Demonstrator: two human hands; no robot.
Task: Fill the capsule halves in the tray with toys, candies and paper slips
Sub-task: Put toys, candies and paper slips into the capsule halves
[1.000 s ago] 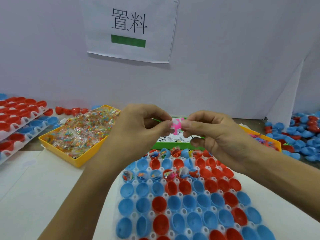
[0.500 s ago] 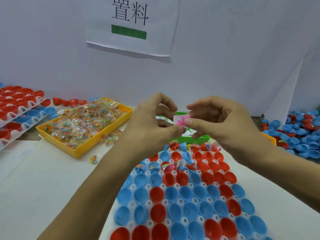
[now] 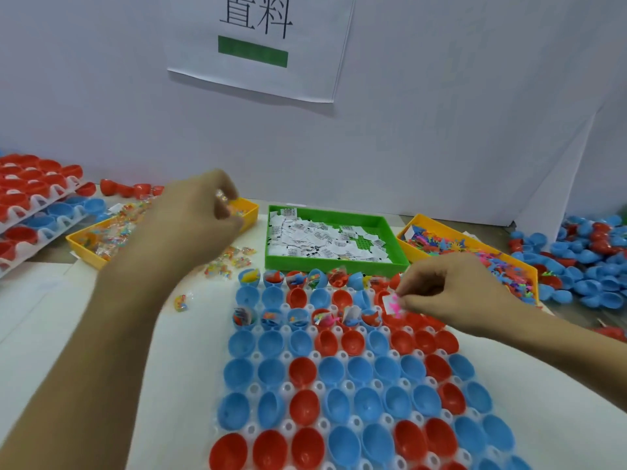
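The two hands, which were pinched together over the tray half a second ago, have parted. The left hand (image 3: 200, 215) has swung out to the yellow candy bin (image 3: 84, 244) at the left, while the right hand (image 3: 451, 293) has dropped toward the far right part of the capsule tray (image 3: 339, 385).

From the head camera, the left hand is blurred over the far corner of the candy bin; its fingers are curled and a small clear candy packet (image 3: 222, 195) shows at the fingertips, apparently pinched, though the blur makes the grip hard to read. A few loose candy packets (image 3: 225, 264) lie on the white table (image 3: 68, 317) between that bin and the tray.

The right hand's thumb and forefinger pinch a white paper slip with a pink toy (image 3: 393, 305) against it, just above the red capsule halves in the tray's third row. The other fingers are curled in.

In the tray, the farthest row and most of the third row already hold bits of toy, candy and paper; the second row and the nearer rows of blue and red halves are bare inside.

Behind the tray sits a green bin of paper slips (image 3: 325, 239), and to its right a yellow bin of small coloured toys (image 3: 475, 252). Loose blue and red capsule halves (image 3: 583, 259) are heaped at the far right, and more trays of halves (image 3: 30, 198) are stacked at the far left.
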